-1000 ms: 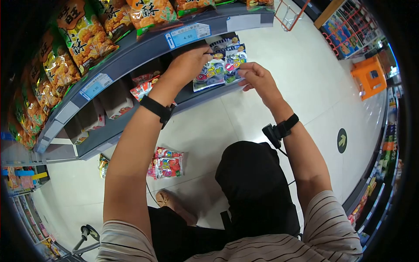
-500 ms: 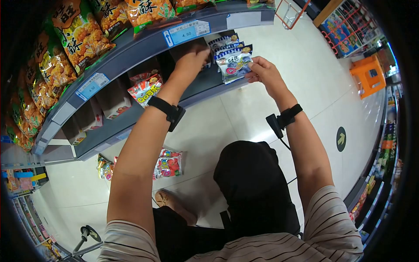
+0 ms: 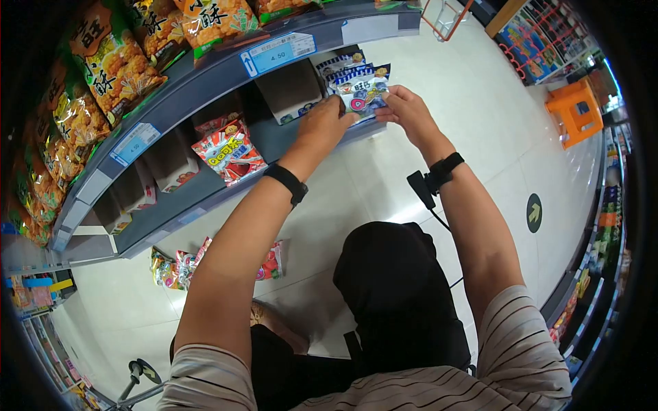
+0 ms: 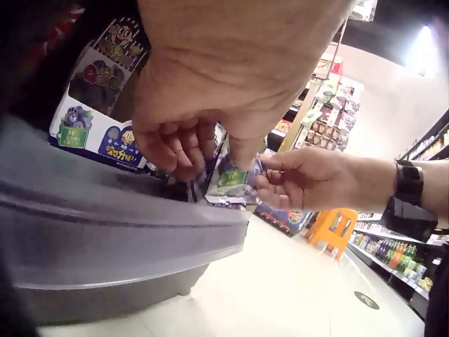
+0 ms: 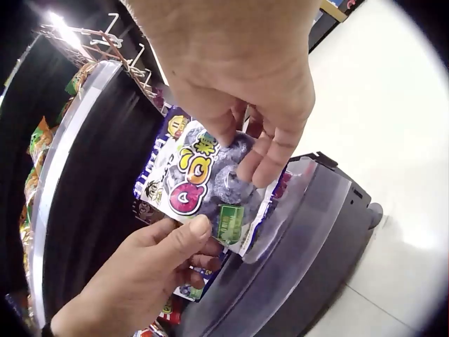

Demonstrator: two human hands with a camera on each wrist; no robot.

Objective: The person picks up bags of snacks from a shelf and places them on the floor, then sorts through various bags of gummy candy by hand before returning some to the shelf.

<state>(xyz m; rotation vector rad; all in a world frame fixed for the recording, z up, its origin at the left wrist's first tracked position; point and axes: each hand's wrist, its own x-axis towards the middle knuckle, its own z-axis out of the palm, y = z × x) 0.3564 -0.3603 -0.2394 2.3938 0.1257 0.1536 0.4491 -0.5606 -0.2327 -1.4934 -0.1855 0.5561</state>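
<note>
Both hands are at the front bag of a row of blueberry gummy candy bags [image 3: 365, 91] at the right end of the lower shelf. My left hand [image 3: 323, 128] pinches the bag's lower left part, its thumb lying on the front in the right wrist view. On the opposite edge, my right hand [image 3: 413, 116] grips the bag with fingers and thumb. The bag's printed front [image 5: 228, 184] faces up and out, tilted in the right wrist view. More bags in blue and white wrappers stand close behind it. Beside the left hand is an open carton [image 4: 74, 130] with grapes printed on it.
Red gummy bags [image 3: 229, 154] lean over the lower shelf's edge [image 3: 157, 218]. Orange snack bags [image 3: 123, 68] fill the upper shelf above the hands. Several candy bags [image 3: 166, 268] lie on the floor by the left arm. An orange stool [image 3: 574, 115] stands at the right.
My left hand went from the bags to the carton area, then came back right onto the front bag. The right hand took that bag's edge and keeps it, the bag now turned slightly.
</note>
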